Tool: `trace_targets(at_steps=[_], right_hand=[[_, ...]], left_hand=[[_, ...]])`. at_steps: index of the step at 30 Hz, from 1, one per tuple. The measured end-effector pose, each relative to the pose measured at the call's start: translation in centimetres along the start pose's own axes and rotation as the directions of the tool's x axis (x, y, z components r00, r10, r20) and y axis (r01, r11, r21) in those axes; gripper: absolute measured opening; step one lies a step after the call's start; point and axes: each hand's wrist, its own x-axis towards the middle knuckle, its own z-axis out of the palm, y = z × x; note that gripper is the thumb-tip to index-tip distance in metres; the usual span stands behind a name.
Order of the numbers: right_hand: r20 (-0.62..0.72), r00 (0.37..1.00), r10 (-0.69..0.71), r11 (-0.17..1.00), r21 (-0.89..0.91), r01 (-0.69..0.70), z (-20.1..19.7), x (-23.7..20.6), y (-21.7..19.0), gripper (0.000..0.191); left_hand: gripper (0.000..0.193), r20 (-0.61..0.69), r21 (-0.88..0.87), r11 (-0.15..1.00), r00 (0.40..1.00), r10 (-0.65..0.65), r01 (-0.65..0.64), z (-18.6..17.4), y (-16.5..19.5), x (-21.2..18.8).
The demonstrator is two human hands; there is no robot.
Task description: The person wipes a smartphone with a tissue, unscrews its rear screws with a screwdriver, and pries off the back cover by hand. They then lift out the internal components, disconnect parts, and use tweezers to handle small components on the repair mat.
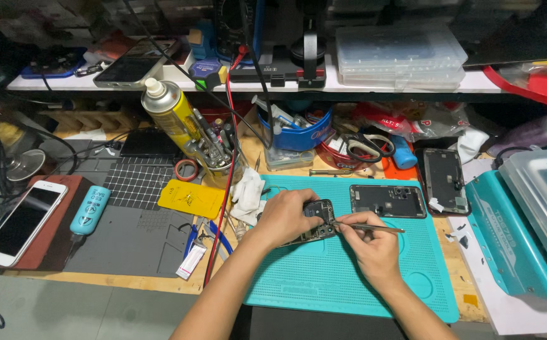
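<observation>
My left hand (286, 217) grips a small dark circuit board (317, 220) on the teal work mat (323, 277), fingers curled over its left side. My right hand (371, 245) holds thin metal tweezers (374, 228), their tip touching the board's right edge. An opened phone housing (388, 201) lies on the mat just beyond my right hand. A second opened phone body (444, 179) rests upright to its right.
A grey mat (135, 233) holds a yellow card (191, 198) and a blue tube (89, 209). A white phone (22, 221) lies far left. A yellow spray can (169, 113), tool cup (213, 154), scissors (364, 146) and a teal machine (525, 226) surround the work area.
</observation>
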Motion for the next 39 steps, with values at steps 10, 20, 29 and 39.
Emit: trace_targets(at_steps=[10,20,29,39], right_hand=[[0.005,0.998,-0.069,0.996,0.05,0.069,0.0,0.0,0.2,0.01],[-0.001,0.999,-0.035,0.999,-0.04,0.035,0.1,0.3,0.3,0.01],[0.001,0.999,-0.054,0.996,-0.072,0.054,0.0,0.2,0.1,0.01],[0.001,0.999,-0.04,0.999,-0.036,0.04,0.2,0.3,0.0,0.01]], left_hand=[[0.038,-0.033,0.033,0.999,0.999,-0.001,0.002,0.8,-0.6,0.4],[0.039,-0.04,0.024,1.0,0.999,0.001,-0.001,0.5,-0.1,0.4],[0.039,-0.046,0.009,1.0,0.999,-0.01,0.01,0.7,-0.1,0.4],[0.036,-0.056,0.006,1.0,0.998,0.021,-0.021,1.1,-0.6,0.5]])
